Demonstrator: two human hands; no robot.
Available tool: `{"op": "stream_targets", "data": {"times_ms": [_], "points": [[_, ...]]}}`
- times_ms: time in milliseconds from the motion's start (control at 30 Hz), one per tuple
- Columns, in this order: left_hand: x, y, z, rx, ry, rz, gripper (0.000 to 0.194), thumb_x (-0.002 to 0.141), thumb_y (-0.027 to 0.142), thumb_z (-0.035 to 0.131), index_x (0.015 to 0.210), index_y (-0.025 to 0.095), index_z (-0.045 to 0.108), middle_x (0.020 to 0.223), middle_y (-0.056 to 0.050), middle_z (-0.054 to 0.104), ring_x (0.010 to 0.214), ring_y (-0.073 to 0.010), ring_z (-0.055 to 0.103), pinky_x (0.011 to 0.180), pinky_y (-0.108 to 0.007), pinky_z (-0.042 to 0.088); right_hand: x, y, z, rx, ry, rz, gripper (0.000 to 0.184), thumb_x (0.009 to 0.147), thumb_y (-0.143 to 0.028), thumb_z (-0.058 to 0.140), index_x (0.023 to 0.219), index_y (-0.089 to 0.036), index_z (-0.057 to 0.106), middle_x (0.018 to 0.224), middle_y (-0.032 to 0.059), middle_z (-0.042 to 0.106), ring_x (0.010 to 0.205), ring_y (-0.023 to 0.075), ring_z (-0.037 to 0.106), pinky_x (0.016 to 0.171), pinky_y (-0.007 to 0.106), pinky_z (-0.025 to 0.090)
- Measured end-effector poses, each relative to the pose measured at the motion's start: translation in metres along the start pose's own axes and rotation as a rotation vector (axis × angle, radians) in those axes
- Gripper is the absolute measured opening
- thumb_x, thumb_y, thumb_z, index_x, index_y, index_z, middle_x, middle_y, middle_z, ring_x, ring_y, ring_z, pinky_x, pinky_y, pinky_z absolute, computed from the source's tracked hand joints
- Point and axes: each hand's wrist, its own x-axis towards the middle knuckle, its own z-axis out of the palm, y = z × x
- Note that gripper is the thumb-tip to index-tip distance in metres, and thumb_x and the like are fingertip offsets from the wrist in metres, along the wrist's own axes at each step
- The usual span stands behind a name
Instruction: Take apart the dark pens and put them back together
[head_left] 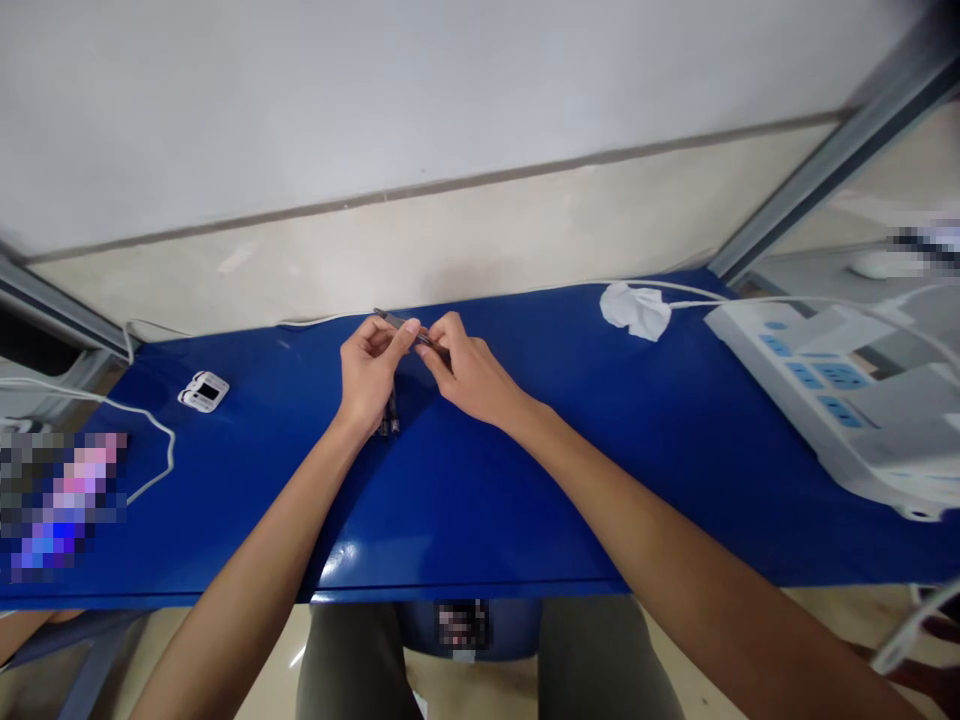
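Both hands meet above the blue table, near its back edge. My left hand (369, 370) pinches a slim dark pen-like stick (388, 319) between thumb and fingers, its far end poking out at the upper left. Fingers of my right hand (469, 365) close on the stick's other end, just right of the left thumb. Under the left wrist lie a few more slim dark pieces (394, 418) with shiny ends, partly covered by that hand. The stick's exact kind is too small to make out.
The blue table (480, 500) runs up against a pale wall. On the left are a small white device (204, 391), a white cable (171, 450) and a blurred screen. Crumpled white tissue (636, 311) lies back right, beside a white machine with blue labels (810, 385).
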Motion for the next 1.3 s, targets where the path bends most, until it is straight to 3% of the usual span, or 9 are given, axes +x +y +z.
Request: {"op": "stream_targets", "data": {"times_ms": [167, 300, 533, 767, 900, 1033, 1300], "points": [[0.000, 0.003, -0.002, -0.008, -0.015, -0.006, 0.029, 0.085, 0.045, 0.085, 0.094, 0.021, 0.074, 0.095, -0.006, 0.081, 0.093, -0.0202, 0.076, 0.087, -0.035, 0.058, 0.001, -0.001, -0.002, -0.074, -0.003, -0.050, 0.030, 0.114, -0.043, 0.032, 0.099, -0.024, 0.049, 0.088, 0.0044, 0.065, 0.075, 0.0202, 0.059, 0.070, 0.034, 0.038], [0.000, 0.005, -0.003, -0.069, -0.069, -0.027, 0.033, 0.081, 0.039, 0.090, 0.106, 0.022, 0.076, 0.105, -0.009, 0.082, 0.103, -0.0234, 0.077, 0.098, -0.040, 0.058, 0.002, 0.003, -0.001, -0.087, 0.029, -0.051, 0.029, 0.114, -0.043, 0.034, 0.097, -0.024, 0.049, 0.087, 0.0042, 0.063, 0.073, 0.0200, 0.057, 0.069, 0.034, 0.036], [0.000, 0.001, -0.002, -0.084, -0.027, -0.007, 0.028, 0.078, 0.039, 0.092, 0.095, 0.022, 0.076, 0.102, -0.007, 0.082, 0.107, -0.0260, 0.078, 0.098, -0.042, 0.060, 0.001, 0.002, -0.001, -0.009, 0.047, 0.011, 0.023, 0.109, -0.047, 0.049, 0.109, -0.024, 0.046, 0.091, 0.0045, 0.067, 0.075, 0.0218, 0.063, 0.066, 0.032, 0.037], [0.001, 0.001, -0.004, -0.060, -0.011, 0.002, 0.027, 0.081, 0.038, 0.089, 0.098, 0.021, 0.076, 0.101, -0.007, 0.082, 0.104, -0.0232, 0.078, 0.101, -0.041, 0.058, 0.002, 0.003, -0.001, -0.093, -0.001, -0.049, 0.028, 0.114, -0.043, 0.033, 0.099, -0.025, 0.048, 0.087, 0.0044, 0.064, 0.073, 0.0206, 0.059, 0.067, 0.033, 0.037], [0.002, 0.001, -0.004, -0.064, 0.018, 0.007, 0.028, 0.079, 0.039, 0.091, 0.094, 0.021, 0.075, 0.100, -0.007, 0.081, 0.104, -0.0236, 0.077, 0.096, -0.038, 0.058, 0.001, 0.005, 0.000, -0.045, 0.031, 0.007, 0.017, 0.110, -0.041, 0.046, 0.108, -0.024, 0.047, 0.088, 0.0038, 0.067, 0.071, 0.0205, 0.062, 0.064, 0.031, 0.038], [0.007, -0.002, -0.009, -0.048, 0.080, 0.013, 0.028, 0.080, 0.041, 0.089, 0.093, 0.022, 0.073, 0.099, -0.006, 0.080, 0.103, -0.0219, 0.076, 0.087, -0.033, 0.058, 0.001, 0.002, -0.001, -0.075, 0.011, -0.006, 0.025, 0.110, -0.046, 0.046, 0.119, -0.023, 0.050, 0.088, 0.0036, 0.070, 0.071, 0.0209, 0.064, 0.065, 0.031, 0.040], [0.012, -0.004, -0.017, -0.125, 0.136, -0.029, 0.034, 0.087, 0.048, 0.082, 0.107, 0.026, 0.065, 0.103, -0.005, 0.081, 0.091, -0.0158, 0.075, 0.079, -0.029, 0.056, 0.001, -0.003, -0.005, -0.165, -0.025, -0.058, 0.035, 0.114, -0.037, 0.036, 0.141, -0.026, 0.056, 0.124, 0.0089, 0.075, 0.105, 0.0273, 0.073, 0.082, 0.034, 0.049]]}}
